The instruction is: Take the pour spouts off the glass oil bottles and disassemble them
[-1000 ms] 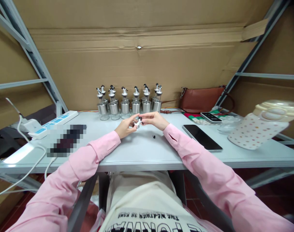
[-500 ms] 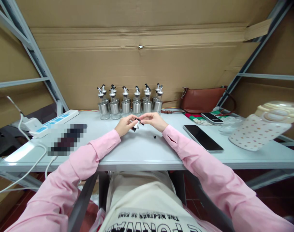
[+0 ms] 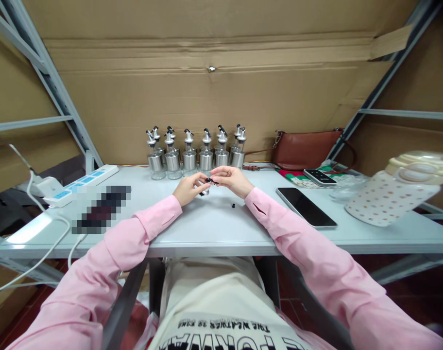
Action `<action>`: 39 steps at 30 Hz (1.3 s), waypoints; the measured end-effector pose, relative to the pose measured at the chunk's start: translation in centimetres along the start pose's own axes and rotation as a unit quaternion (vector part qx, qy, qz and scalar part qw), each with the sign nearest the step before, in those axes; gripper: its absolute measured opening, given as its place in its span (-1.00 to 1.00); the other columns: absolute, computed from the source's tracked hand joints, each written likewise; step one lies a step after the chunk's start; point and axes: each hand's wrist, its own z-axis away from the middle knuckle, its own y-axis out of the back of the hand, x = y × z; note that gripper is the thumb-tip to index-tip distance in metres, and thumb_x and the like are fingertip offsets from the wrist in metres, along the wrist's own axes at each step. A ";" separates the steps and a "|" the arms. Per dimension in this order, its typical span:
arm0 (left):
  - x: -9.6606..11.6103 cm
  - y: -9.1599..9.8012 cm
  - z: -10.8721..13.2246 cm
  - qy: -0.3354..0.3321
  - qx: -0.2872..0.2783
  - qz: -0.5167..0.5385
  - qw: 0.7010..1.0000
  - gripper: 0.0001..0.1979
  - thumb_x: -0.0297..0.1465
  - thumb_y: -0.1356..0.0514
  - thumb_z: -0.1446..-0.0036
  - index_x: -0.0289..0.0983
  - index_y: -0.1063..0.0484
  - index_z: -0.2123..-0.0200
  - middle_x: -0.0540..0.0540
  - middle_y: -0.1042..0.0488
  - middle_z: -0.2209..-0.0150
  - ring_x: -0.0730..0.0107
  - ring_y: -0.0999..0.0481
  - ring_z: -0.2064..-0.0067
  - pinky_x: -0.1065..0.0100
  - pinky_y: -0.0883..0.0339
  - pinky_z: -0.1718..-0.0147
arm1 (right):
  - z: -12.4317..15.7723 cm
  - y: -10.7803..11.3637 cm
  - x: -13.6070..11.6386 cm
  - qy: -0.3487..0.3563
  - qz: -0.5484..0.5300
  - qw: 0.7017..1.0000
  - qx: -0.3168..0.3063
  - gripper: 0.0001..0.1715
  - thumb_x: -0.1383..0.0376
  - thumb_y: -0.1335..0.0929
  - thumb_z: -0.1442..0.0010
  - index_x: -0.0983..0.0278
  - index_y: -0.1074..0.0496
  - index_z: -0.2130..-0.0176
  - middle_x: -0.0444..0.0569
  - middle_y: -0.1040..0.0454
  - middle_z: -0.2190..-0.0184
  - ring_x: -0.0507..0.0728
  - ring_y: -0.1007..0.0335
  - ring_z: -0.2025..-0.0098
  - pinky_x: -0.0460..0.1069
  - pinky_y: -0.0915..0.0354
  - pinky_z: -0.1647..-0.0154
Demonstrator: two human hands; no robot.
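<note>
My left hand [image 3: 188, 188] and my right hand [image 3: 231, 180] meet above the middle of the grey table [image 3: 214, 228]. Between their fingertips they pinch a small white and black pourer spout [image 3: 207, 183], which is partly hidden by the fingers. Both hands are closed in a pinch on it. Just behind the hands stands a group of several small glass and steel bottles [image 3: 194, 154] fitted with the same kind of spout. A tiny black piece [image 3: 233, 205] lies on the table just right of the hands.
A black phone [image 3: 306, 207] lies to the right, a remote [image 3: 319, 177] and a brown bag [image 3: 304, 149] behind it. A dotted cream jug [image 3: 396, 192] lies at the far right. A white power strip [image 3: 83, 184] and cables sit at the left. Cardboard backs the table.
The hands stayed together at the same spot. The spout has been turned between the fingers, and its white part now shows less than before.
</note>
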 end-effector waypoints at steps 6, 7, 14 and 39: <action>0.0 0.0 0.0 -0.002 0.009 -0.032 0.999 -0.76 -0.24 -0.13 -0.05 -0.28 -0.33 0.28 -0.05 -0.48 0.33 0.47 -0.49 0.39 0.45 -0.30 0.37 | 0.0 0.1 0.3 -0.037 0.004 0.999 -0.024 -0.68 0.29 -0.51 0.27 0.31 -0.48 0.42 -0.16 -0.48 0.53 -0.11 -0.26 0.56 -0.12 -0.20 0.46; 0.1 0.0 0.0 -0.003 0.004 -0.028 1.000 -0.77 -0.25 -0.12 -0.06 -0.28 -0.32 0.28 -0.05 -0.48 0.34 0.47 -0.48 0.39 0.45 -0.30 0.38 | 0.0 0.1 0.3 -0.044 0.005 0.999 -0.029 -0.69 0.29 -0.51 0.27 0.31 -0.48 0.42 -0.16 -0.48 0.53 -0.10 -0.26 0.56 -0.11 -0.21 0.45; 0.1 -0.1 0.1 -0.005 -0.026 0.026 0.999 -0.76 -0.24 -0.09 -0.08 -0.29 -0.26 0.27 -0.03 -0.45 0.40 0.49 -0.46 0.42 0.46 -0.28 0.40 | -0.2 0.4 0.4 -0.045 -0.064 0.997 -0.024 -0.67 0.33 -0.52 0.30 0.29 -0.48 0.42 -0.14 -0.49 0.47 -0.04 -0.38 0.40 -0.07 -0.29 0.28; -0.4 -0.2 -0.5 0.062 0.012 0.177 0.982 -0.64 -0.18 -0.26 0.15 -0.33 -0.37 0.36 -0.03 -0.44 0.42 0.48 -0.42 0.40 0.45 -0.30 0.41 | 0.0 0.6 0.7 -0.086 -0.066 0.991 -0.074 -0.68 0.34 -0.52 0.28 0.32 -0.46 0.42 -0.14 -0.49 0.50 -0.04 -0.40 0.42 -0.07 -0.29 0.26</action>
